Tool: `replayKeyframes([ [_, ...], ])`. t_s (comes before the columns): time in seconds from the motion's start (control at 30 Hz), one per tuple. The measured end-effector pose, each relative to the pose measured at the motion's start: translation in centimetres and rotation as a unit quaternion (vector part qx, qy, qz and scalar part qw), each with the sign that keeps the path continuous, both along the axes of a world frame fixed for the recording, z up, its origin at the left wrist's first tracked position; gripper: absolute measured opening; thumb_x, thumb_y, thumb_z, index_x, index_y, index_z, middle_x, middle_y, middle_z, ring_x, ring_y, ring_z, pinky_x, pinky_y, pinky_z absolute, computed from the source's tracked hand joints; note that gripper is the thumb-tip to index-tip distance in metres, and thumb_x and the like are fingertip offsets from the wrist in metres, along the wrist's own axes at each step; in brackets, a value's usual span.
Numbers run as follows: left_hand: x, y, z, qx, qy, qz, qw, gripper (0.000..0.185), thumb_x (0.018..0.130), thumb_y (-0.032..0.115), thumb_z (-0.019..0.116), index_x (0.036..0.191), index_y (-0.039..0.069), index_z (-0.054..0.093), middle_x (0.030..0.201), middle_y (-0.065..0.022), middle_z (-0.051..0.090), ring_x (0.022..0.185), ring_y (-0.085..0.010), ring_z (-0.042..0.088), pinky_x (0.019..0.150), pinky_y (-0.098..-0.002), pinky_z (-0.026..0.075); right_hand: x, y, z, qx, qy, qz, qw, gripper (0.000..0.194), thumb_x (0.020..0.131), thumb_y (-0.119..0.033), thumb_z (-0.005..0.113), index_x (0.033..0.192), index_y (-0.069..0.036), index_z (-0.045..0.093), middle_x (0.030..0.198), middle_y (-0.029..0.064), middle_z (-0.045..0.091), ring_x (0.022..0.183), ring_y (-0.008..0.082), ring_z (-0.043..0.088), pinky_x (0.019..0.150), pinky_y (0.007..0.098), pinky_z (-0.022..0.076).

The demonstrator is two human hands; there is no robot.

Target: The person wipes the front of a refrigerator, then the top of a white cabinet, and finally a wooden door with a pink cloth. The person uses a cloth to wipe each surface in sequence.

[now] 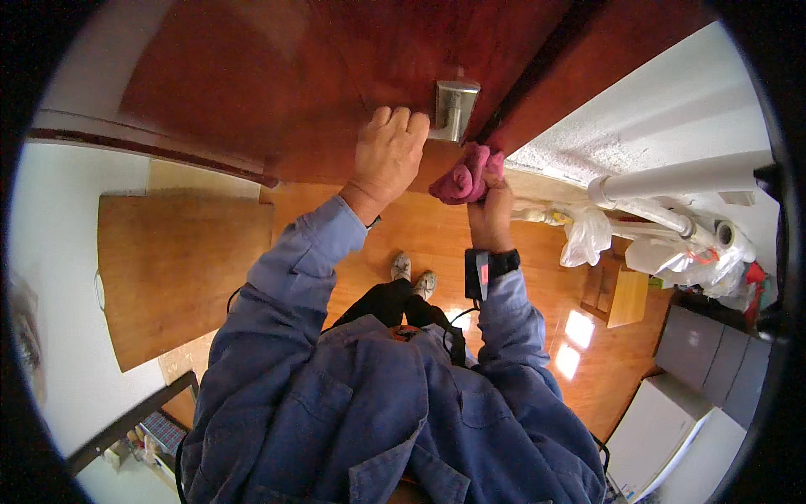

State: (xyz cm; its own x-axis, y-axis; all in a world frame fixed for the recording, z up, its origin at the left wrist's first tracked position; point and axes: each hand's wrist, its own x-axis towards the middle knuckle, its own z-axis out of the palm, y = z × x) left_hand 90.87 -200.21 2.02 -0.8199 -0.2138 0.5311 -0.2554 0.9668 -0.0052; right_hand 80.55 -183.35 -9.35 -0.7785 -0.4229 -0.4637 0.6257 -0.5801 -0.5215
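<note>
A dark red wooden door [302,69] stands before me and carries a metal lock plate with a lever handle [456,110]. My left hand [391,151] is closed around the lever, left of the plate; its fingers hide most of the lever. In my right hand [494,208] is a bunched pink cloth [465,179], held just below and right of the plate, by the door's edge and the frame. Whether the cloth touches the wood I cannot tell.
White pipes [680,179] run along the right wall, with plastic bags [585,236] hanging near them. A brown wooden board [182,271] is at the left. Grey cabinets [708,353] and a white appliance [658,428] stand at the lower right.
</note>
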Motion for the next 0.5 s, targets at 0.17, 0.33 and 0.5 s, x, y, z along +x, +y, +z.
replayKeyframes([
  [0.17,-0.1,0.1,-0.4,-0.001,0.021,-0.005,1.0,0.014,0.077,0.01,0.066,0.087,0.012,0.056,0.086,-0.0073,0.057,0.085,-0.0276,0.055,0.075,-0.0381,0.048,1.9,-1.0,-0.4,0.107,0.166,-0.045,0.979,0.031,0.086,0.006,0.064,0.116,-0.003,0.061,0.108,0.0056,0.066,0.097,0.0188,0.065,0.086,0.0331,0.0546],
  [0.33,-0.2,-0.1,-1.1,-0.004,0.014,-0.013,1.0,0.015,0.077,0.006,0.065,0.089,0.009,0.057,0.088,-0.011,0.06,0.086,-0.0305,0.057,0.079,-0.0402,0.048,1.7,-4.8,-7.6,0.077,0.115,-0.013,0.99,0.019,0.084,0.007,0.059,0.079,-0.011,0.057,0.081,0.0004,0.06,0.074,0.0157,0.059,0.065,0.0316,0.0516],
  [0.5,-0.7,0.0,-1.9,0.027,0.013,0.002,1.0,0.019,0.079,0.007,0.065,0.097,0.008,0.059,0.091,-0.0134,0.06,0.089,-0.0342,0.057,0.08,-0.0443,0.048,1.9,-7.8,-9.1,0.037,0.086,-0.021,0.995,0.023,0.083,0.007,0.058,0.075,-0.014,0.055,0.075,-0.0001,0.057,0.07,0.0155,0.058,0.059,0.0325,0.0488],
])
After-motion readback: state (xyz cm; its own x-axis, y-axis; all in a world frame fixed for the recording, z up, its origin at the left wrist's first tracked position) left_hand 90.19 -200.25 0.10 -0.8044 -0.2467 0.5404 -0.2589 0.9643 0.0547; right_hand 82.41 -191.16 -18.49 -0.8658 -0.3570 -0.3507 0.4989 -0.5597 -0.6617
